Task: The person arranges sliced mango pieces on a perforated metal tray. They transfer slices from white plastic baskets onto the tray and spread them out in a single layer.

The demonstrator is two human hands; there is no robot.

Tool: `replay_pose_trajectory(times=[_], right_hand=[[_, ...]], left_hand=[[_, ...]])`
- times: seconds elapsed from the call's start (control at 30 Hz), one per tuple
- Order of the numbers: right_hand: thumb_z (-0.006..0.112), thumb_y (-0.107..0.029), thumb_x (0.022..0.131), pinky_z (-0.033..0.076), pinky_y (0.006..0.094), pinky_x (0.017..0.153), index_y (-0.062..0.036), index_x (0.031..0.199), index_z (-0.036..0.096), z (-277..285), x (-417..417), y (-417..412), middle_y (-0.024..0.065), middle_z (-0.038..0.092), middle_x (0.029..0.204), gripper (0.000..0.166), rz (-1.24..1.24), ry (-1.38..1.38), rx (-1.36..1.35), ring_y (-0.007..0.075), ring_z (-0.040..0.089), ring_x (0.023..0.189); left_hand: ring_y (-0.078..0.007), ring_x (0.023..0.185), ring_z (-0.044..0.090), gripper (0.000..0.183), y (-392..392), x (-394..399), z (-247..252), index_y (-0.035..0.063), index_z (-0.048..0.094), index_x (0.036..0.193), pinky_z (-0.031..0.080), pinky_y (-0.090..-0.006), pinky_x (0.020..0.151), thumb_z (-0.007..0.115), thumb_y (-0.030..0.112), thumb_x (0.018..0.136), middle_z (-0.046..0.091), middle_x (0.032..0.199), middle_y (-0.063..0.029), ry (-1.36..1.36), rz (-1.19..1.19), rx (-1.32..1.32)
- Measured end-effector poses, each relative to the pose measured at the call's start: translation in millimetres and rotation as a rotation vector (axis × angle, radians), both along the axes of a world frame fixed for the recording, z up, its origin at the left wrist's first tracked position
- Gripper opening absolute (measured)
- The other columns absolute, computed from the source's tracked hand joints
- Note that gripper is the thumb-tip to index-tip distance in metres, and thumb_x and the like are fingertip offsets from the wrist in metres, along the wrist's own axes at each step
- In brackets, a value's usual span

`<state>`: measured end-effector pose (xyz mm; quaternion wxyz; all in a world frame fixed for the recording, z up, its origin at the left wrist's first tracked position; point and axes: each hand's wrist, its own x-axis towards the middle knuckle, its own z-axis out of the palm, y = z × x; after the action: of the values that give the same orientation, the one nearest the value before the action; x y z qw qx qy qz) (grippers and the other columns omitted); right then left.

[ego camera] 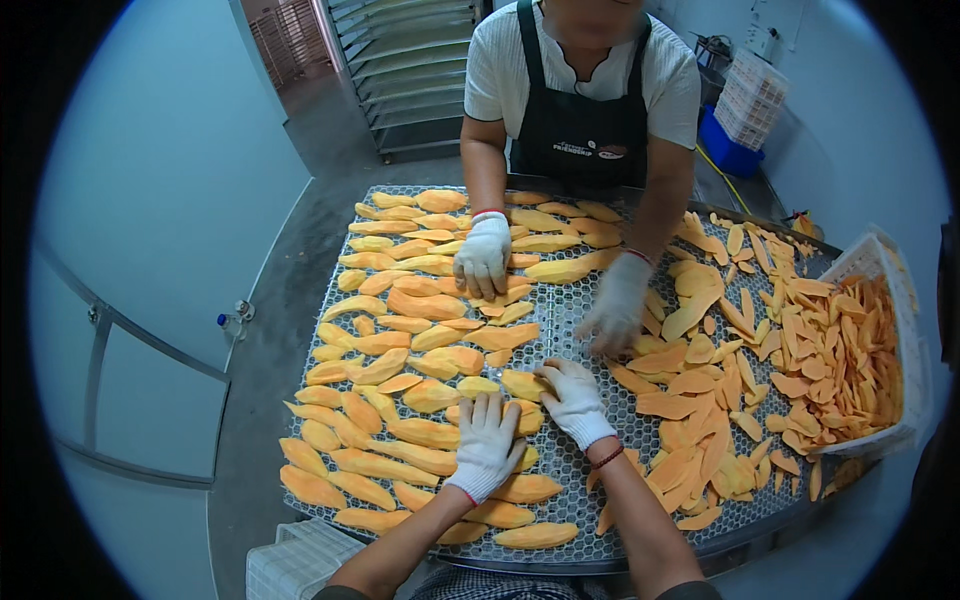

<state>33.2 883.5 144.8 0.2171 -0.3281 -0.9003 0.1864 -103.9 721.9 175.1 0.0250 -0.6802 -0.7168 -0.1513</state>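
Observation:
In a white knit glove, my left hand (486, 446) lies palm down, fingers slightly apart, over orange root slices, likely sweet potato; some are hidden under it. My right hand (576, 399), gloved too, has its thumb and fingertips around the right end of one slice (521, 385). Rows of slices (424, 431) lie side by side on a mesh tray (556, 300). Beyond my right hand, a loose heap of slices (690, 420) covers the right part of the mesh. Another slice (536, 535) lies near the front edge.
Across the table a co-worker (581, 120) leans in; their gloved hands (482, 255) reach over the mesh, one close to mine. A white plastic crate (911, 390) lies tipped at right, slices spilling out. A tray rack (412, 75) stands behind; another crate (300, 559) sits front left.

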Motion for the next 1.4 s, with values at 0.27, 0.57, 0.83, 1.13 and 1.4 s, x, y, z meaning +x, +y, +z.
replay_pose_trajectory(times=[0.27, 0.57, 0.83, 1.13, 1.4], right_hand=[[0.074, -0.026, 0.087, 0.044, 0.0444, 0.110, -0.0108, 0.130, 0.066, 1, 12, -2, 0.0168, 0.063, 0.134, 0.046, 0.021, 0.044, -0.139, 0.0371, 0.057, 0.127], [0.075, -0.047, 0.087, 0.034, 0.0567, 0.117, -0.0069, 0.146, 0.055, -6, 319, -3, 0.0264, 0.049, 0.151, 0.073, -0.893, -0.065, -0.064, 0.0456, 0.044, 0.140], [0.063, -0.046, 0.094, 0.023, 0.0659, 0.119, -0.0086, 0.161, 0.032, -76, 270, -56, 0.0289, 0.031, 0.161, 0.082, -0.646, -0.333, -0.073, 0.0531, 0.034, 0.143], [0.077, -0.042, 0.086, 0.045, 0.0523, 0.104, -0.0075, 0.136, 0.059, 20, 296, -88, 0.0207, 0.061, 0.133, 0.063, -0.392, -0.158, -0.329, 0.0396, 0.058, 0.120], [0.074, -0.027, 0.087, 0.051, 0.0500, 0.086, -0.0070, 0.126, 0.066, 8, 280, -109, 0.0155, 0.070, 0.102, 0.044, -0.368, -0.106, -0.223, 0.0378, 0.066, 0.091]], left_hand=[[-0.0454, 0.130, 0.042, 0.065, 3, -3, 0, 0.0049, 0.053, 0.133, 0.025, -0.0616, 0.115, 0.077, 0.034, 0.080, 0.047, 0.138, -0.0245, -0.040, 0.002, -0.075], [-0.0488, 0.133, 0.039, 0.073, -65, 69, 29, 0.0062, 0.052, 0.138, 0.025, -0.0648, 0.115, 0.080, 0.037, 0.079, 0.044, 0.139, -0.0254, -0.171, -0.173, -0.172], [-0.0458, 0.134, 0.041, 0.081, 28, 229, -7, 0.0072, 0.046, 0.144, 0.027, -0.0626, 0.116, 0.078, 0.047, 0.081, 0.045, 0.138, -0.0224, -0.196, -0.529, -0.138], [-0.0474, 0.136, 0.037, 0.070, 69, 199, -24, 0.0044, 0.045, 0.147, 0.023, -0.0616, 0.116, 0.062, 0.048, 0.095, 0.043, 0.144, -0.0246, 0.016, -0.223, -0.054], [-0.0494, 0.138, 0.039, 0.061, -49, 173, -3, 0.0053, 0.055, 0.141, 0.027, -0.0609, 0.116, 0.072, 0.031, 0.089, 0.047, 0.146, -0.0269, -0.146, 0.013, -0.016]])
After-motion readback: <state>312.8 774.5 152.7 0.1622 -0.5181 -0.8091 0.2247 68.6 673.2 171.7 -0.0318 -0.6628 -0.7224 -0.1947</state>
